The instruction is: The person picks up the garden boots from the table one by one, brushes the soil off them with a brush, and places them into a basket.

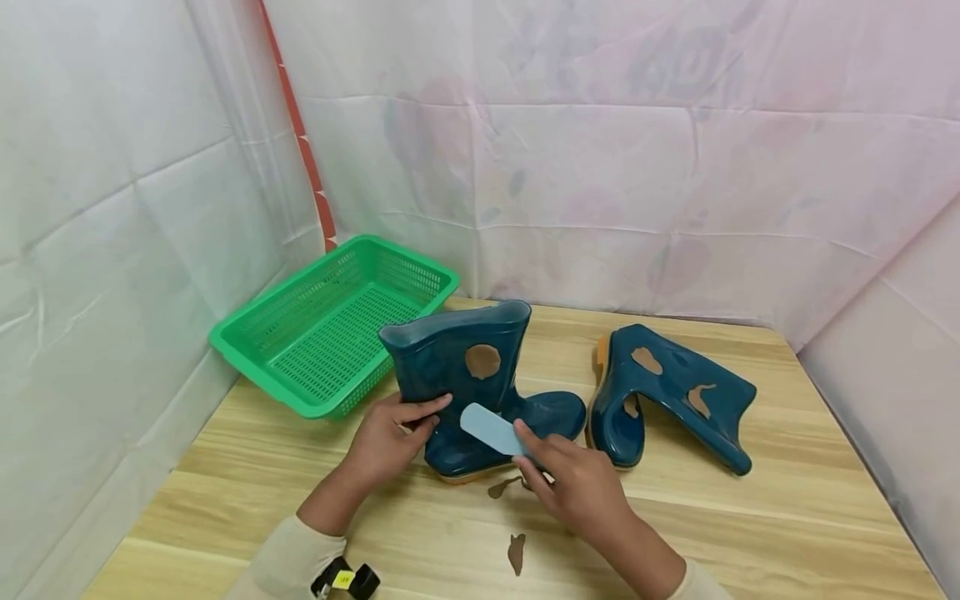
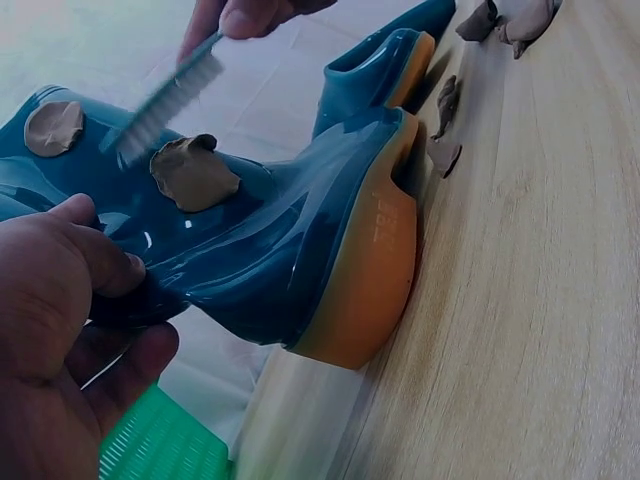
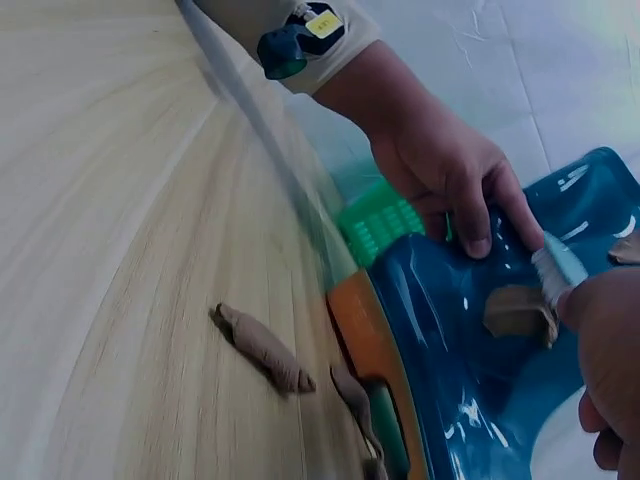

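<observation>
A dark blue rain boot with an orange sole stands upright on the table, its toe pointing right. My left hand grips the back of its shaft, thumb on one side and fingers on the other, as the left wrist view shows. In my right hand is a light blue brush, bristles facing the boot. One round brown mud-like patch sits high on the shaft. Another brown patch, with a lifted edge, lies lower, close to the bristles; the brush hides it in the head view.
To the right, a second blue boot lies on its side, bearing several brown patches. Loose brown pieces lie on the wooden table in front of the upright boot. A green plastic basket stands at the back left, against the white sheeting.
</observation>
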A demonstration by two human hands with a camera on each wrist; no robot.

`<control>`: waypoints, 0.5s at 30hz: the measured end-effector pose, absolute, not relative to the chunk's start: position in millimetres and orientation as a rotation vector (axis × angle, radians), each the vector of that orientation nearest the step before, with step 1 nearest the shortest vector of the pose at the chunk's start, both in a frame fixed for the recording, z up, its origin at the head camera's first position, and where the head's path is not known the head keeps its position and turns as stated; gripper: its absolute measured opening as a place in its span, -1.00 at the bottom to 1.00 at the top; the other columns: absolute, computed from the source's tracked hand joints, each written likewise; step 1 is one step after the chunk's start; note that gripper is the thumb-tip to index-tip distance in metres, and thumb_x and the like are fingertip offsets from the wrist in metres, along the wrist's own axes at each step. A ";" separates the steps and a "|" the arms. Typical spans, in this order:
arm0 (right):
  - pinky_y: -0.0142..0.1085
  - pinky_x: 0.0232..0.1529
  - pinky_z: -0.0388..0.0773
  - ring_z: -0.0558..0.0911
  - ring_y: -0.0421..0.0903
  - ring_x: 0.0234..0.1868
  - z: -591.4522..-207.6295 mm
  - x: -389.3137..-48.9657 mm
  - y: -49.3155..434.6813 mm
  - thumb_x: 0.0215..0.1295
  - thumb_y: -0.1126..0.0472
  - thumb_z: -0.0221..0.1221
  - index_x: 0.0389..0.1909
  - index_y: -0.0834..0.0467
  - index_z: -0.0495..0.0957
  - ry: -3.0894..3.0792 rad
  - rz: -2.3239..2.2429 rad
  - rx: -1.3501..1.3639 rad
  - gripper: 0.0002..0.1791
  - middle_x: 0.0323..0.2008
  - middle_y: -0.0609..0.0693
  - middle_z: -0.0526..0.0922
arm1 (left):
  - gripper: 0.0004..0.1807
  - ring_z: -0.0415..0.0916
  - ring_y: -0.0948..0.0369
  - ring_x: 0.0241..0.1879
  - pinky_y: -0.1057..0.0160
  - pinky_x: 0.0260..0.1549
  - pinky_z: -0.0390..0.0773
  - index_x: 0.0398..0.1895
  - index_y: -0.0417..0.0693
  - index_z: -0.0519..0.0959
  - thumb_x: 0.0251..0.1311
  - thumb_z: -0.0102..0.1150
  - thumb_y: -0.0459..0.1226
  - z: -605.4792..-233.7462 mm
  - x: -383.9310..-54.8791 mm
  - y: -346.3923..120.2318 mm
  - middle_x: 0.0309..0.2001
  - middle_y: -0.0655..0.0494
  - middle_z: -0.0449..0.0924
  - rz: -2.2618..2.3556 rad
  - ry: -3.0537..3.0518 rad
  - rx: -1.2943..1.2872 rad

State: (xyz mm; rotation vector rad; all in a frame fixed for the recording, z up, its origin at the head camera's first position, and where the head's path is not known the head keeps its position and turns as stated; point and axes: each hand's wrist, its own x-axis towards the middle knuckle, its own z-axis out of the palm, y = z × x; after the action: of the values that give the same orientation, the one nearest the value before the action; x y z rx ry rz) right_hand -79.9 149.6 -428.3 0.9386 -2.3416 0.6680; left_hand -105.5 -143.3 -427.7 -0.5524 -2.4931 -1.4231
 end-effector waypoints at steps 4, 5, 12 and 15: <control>-0.54 -0.64 0.10 0.16 -0.41 -0.63 -427.7 -80.0 149.2 0.43 -0.01 0.29 0.24 0.12 0.66 -2.420 0.624 0.896 -0.54 -0.55 -0.18 0.47 | -0.56 0.42 0.33 -0.49 0.28 -0.51 0.52 0.15 0.06 0.73 0.26 0.33 -0.51 -429.0 -104.8 -143.2 -0.02 -0.07 0.66 -1.426 -2.489 -0.560; -0.53 -0.64 0.11 0.17 -0.42 -0.63 -428.0 -79.8 151.2 0.44 -0.01 0.28 0.23 0.12 0.66 -2.426 0.619 0.889 -0.55 -0.55 -0.18 0.47 | -0.56 0.42 0.33 -0.49 0.28 -0.51 0.52 0.15 0.07 0.73 0.27 0.32 -0.51 -428.9 -104.6 -143.1 -0.03 -0.07 0.66 -1.424 -2.493 -0.561; -0.51 -0.64 0.17 0.23 -0.43 -0.62 -432.2 -79.0 167.9 0.61 -0.24 -0.14 0.22 0.12 0.67 -2.402 0.610 0.869 -0.36 -0.55 -0.20 0.50 | -0.57 0.42 0.34 -0.52 0.28 -0.54 0.50 0.15 0.11 0.73 0.30 0.31 -0.48 -427.3 -105.0 -144.0 0.01 -0.04 0.65 -1.374 -2.519 -0.570; -0.51 -0.65 0.16 0.22 -0.44 -0.64 -434.2 -78.9 173.3 0.60 -0.21 -0.07 0.21 0.14 0.67 -2.381 0.624 0.851 -0.40 -0.54 -0.20 0.51 | -0.58 0.35 0.33 -0.59 0.28 -0.57 0.48 0.15 0.11 0.73 0.30 0.32 -0.47 -427.8 -105.4 -144.4 0.05 -0.08 0.64 -1.379 -2.527 -0.550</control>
State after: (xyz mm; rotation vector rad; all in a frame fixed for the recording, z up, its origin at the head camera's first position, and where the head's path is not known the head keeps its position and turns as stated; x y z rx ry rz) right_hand -78.9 173.3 -434.2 0.8511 -2.3813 0.6238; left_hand -105.4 -144.4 -427.8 -0.5502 -2.5272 -1.3785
